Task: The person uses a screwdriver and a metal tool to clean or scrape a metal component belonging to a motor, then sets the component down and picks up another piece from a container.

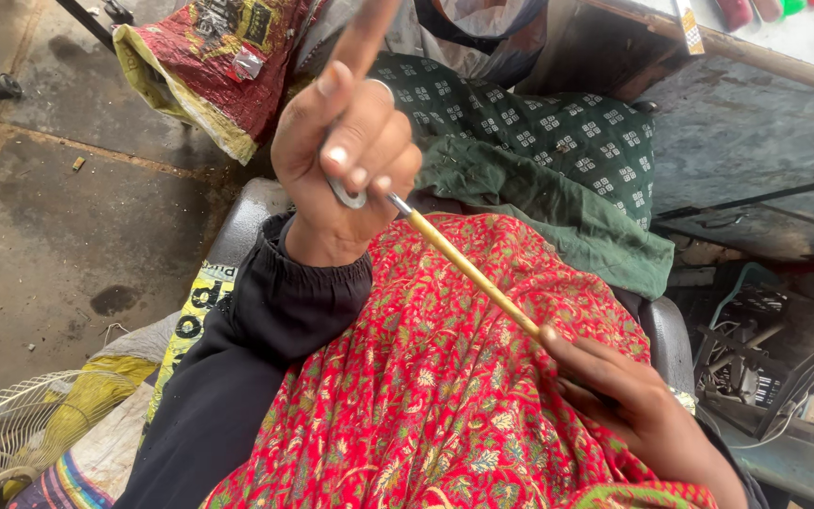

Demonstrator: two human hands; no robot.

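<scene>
Both hands gripped things: left hand (346,160) pinched a small metal ring (346,196), right hand (638,405) held the stick (463,264) touching it.

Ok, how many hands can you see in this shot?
2. The left hand is raised at upper centre, gripping a small metal ring at the tip of a yellow-handled tool. The right hand holds the tool's handle, lower right.
</scene>
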